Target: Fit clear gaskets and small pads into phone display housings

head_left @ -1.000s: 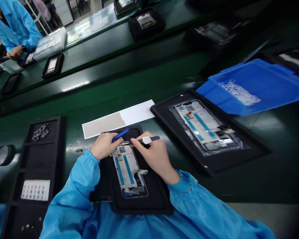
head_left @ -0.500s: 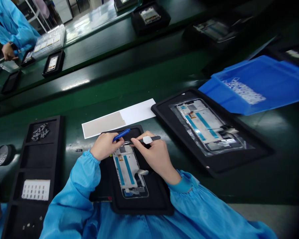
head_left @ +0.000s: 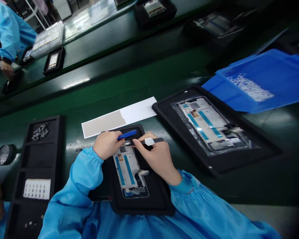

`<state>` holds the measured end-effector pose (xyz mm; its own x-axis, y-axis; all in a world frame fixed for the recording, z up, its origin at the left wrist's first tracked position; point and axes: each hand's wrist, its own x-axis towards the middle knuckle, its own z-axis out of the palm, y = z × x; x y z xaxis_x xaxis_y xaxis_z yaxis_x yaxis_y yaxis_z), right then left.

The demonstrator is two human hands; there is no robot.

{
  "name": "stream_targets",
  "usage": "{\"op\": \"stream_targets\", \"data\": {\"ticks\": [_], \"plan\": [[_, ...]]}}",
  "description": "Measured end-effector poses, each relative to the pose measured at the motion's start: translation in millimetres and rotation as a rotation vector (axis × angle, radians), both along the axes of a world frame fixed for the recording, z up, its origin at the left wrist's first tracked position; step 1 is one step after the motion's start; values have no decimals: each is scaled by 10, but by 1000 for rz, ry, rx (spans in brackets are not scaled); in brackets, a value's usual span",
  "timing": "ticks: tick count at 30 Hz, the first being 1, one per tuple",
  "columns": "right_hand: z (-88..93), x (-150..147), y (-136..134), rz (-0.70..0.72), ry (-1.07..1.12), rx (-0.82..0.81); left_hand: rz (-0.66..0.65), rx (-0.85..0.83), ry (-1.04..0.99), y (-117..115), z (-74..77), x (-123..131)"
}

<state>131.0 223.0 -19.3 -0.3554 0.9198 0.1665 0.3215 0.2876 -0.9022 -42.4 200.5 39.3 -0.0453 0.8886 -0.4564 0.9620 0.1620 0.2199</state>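
Observation:
My left hand is closed around a blue pen-like tool, at the upper left of an opened phone body. My right hand pinches dark tweezers with a white wrap on them, their tip over the phone's top end. The phone lies face down in a black foam tray close to my body. Two teal strips and a loose flex cable show on its back. Fingers partly hide the phone's top edge.
To the right, a larger black tray bears a second phone body, beside a blue bin with small white pieces. A compartment tray with small parts stands left. A white card lies ahead. A co-worker's hand is far left.
My left hand and the blue tool have shifted slightly right, the tool now lying flatter. My right hand has moved slightly. The co-worker's hand at far left has come down to a black tray.

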Motion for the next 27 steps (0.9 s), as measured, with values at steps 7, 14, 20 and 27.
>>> {"op": "stream_targets", "data": {"ticks": [7, 14, 20, 27], "plan": [[-1, -9, 10, 29, -10, 67, -20, -11, 15, 22, 10, -3], [23, -18, 17, 50, -76, 213, -11, 12, 9, -2, -37, -23], [-21, -57, -19, 43, -87, 364, 11, 9, -16, 0, -24, -20], [-98, -22, 19, -58, 216, 105, 267, 320, -182, -356, -93, 19]]}}
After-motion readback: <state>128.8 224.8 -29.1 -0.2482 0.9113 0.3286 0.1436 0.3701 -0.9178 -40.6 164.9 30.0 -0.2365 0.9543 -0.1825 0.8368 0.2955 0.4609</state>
